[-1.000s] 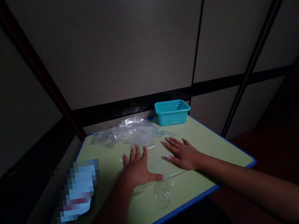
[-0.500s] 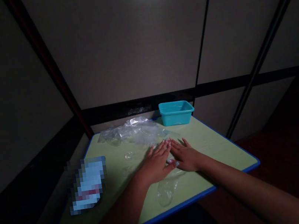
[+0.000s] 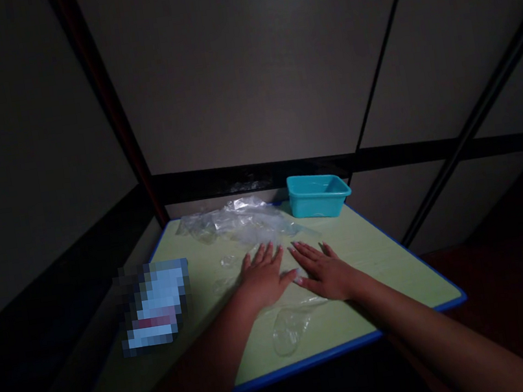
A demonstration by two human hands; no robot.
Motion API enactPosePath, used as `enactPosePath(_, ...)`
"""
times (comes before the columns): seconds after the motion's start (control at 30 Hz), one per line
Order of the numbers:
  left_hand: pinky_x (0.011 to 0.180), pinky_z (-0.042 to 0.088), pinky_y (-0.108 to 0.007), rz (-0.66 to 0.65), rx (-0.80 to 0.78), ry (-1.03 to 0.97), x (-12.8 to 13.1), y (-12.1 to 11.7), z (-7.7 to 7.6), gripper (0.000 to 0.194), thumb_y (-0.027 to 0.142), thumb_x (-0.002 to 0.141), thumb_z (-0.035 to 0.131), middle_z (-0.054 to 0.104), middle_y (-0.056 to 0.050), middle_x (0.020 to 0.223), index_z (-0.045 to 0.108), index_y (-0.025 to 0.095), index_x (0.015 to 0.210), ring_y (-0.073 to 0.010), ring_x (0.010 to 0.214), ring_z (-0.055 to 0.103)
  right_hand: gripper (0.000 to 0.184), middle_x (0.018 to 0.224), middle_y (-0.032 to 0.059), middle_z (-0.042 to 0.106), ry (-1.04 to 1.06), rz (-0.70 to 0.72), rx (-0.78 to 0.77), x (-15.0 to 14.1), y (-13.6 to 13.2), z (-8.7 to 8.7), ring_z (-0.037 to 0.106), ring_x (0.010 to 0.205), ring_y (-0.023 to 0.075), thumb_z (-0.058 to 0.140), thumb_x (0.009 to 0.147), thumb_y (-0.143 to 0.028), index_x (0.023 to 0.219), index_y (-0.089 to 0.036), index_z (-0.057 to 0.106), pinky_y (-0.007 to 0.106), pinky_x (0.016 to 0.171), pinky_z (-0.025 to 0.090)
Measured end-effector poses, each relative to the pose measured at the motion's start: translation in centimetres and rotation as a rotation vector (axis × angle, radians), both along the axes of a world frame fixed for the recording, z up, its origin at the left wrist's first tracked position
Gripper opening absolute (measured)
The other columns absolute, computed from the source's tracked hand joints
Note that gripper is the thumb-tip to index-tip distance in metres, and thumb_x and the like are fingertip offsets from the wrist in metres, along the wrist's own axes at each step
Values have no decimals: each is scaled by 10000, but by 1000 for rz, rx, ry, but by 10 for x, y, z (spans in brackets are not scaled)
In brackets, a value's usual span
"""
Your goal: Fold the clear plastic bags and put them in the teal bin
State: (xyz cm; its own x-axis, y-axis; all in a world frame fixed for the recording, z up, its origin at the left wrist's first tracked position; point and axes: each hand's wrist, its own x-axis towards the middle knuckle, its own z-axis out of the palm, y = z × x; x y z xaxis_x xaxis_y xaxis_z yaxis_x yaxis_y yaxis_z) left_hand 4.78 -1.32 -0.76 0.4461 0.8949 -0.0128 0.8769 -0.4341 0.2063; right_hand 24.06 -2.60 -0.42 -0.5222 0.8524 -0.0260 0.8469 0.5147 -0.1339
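Observation:
Flat on the table, my left hand (image 3: 262, 281) has its fingers spread and thumb stretched to the right. Beside it my right hand (image 3: 326, 271) also lies palm down with fingers apart, its thumb close to the left thumb. Under and around both hands is a thin, clear, crinkled plastic piece (image 3: 289, 331); a rounded end of it shows toward the table's front edge. What kind of thing it is I cannot tell, as the hands cover its middle. A small clear round plastic bit (image 3: 228, 262) lies left of my left fingertips.
Crumpled clear plastic wrapping (image 3: 245, 218) spreads along the back of the light green, blue-edged table (image 3: 391, 275). A turquoise rectangular basin (image 3: 319, 204) stands at the back right. A blurred-out bluish item (image 3: 159, 303) lies at the left. Dark panelled walls rise behind.
My hands have moved apart; the fingertips that met in the middle are now separated, with the left hand shifted left. The camera view has turned slightly.

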Motion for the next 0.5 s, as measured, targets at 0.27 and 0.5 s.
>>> enactPosePath(0.27,1024,119,-600,353,-41,71,-29,17,-5,845,707,790,159,84,-141,1499,115,171,1441,-328,1369,26,758,1496,117,52,-10,18,-32,3,-1,5,73,1370,271,238,854,-637,1447,-203,50,588,1040,17)
enactPosePath(0.5,1024,125,-587,408,70,93,-28,16,5,813,656,821,211,84,-195,1489,176,119,1429,-327,1370,10,625,1500,69,46,37,13,-52,8,-2,7,56,1374,230,179,905,-542,1444,-246,65,575,1047,27)
